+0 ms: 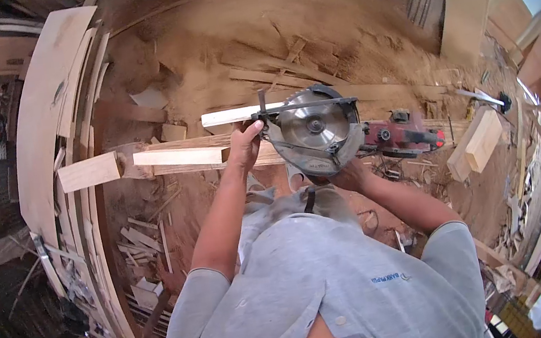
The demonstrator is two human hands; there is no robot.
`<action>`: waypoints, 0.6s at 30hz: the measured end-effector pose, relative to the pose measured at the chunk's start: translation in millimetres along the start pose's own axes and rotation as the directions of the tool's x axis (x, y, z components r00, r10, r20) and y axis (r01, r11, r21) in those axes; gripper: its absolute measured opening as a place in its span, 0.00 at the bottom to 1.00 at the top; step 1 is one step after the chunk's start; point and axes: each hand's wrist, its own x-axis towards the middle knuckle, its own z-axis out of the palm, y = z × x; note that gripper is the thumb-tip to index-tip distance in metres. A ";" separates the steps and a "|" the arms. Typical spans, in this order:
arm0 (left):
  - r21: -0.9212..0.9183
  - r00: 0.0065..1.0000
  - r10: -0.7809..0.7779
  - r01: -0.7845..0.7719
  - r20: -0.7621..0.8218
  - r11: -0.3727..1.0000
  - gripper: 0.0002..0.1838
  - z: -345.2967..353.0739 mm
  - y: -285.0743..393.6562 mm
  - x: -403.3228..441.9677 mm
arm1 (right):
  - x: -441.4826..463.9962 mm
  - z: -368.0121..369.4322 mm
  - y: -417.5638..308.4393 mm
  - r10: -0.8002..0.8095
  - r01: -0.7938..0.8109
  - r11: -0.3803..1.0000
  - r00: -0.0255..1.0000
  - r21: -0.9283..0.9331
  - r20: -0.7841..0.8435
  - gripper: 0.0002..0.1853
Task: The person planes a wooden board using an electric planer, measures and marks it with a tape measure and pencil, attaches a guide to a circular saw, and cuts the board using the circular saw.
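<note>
A circular saw (314, 136) is held up in front of my body, its round toothed blade facing up toward me. My left hand (248, 143) is closed on the saw's left side, thumb on the edge of the base frame. My right hand (350, 177) is under the lower right of the saw, largely covered by it, and seems to support it; its fingers are hidden. Just left of the saw lie a pale wood strip (227, 117) and a longer cut wood piece (179, 156) on a narrow plank bench (187, 143).
A red power tool (405, 135), its kind unclear, lies right of the saw. Thick wood blocks (484, 140) are at the right and another block (89, 172) at the left. Long boards (46, 124) lean on the left. Sawdust (212, 46) and offcuts cover the floor.
</note>
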 end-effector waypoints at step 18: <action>0.079 0.968 -0.200 0.190 0.150 0.979 0.33 -28.9 13.3 -5.3 | -6.5 22.8 -71.1 0.133 -0.173 0.913 0.982 -0.368 -0.131 0.27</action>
